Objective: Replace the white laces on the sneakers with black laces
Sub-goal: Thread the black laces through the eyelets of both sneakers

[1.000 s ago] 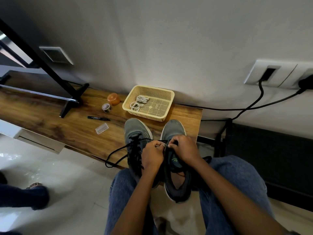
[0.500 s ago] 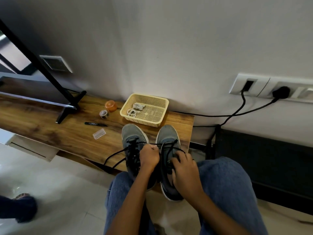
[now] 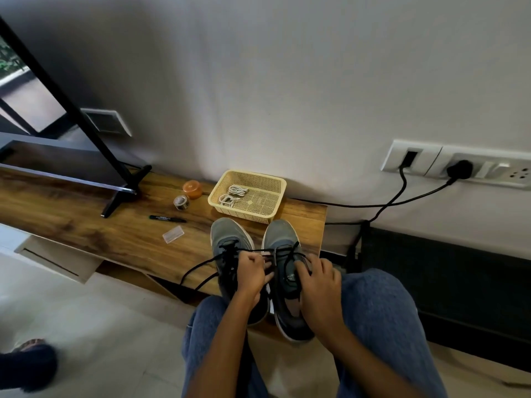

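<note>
Sneakers [image 3: 258, 271] on bench, left hand [image 3: 251, 272] pinching black lace [image 3: 201, 264]

You had two grey sneakers [image 3: 283, 271] with white soles and black laces [image 3: 201, 265] on a brown wood-grain counter [image 3: 86, 225]. Behind them sat a pale yellow mesh basket [image 3: 273, 206] holding white laces [image 3: 234, 193]. At centre left lay an orange pot [image 3: 192, 189] and a black marker [image 3: 167, 218]. Your jeans [image 3: 376, 317] were blue.
</note>
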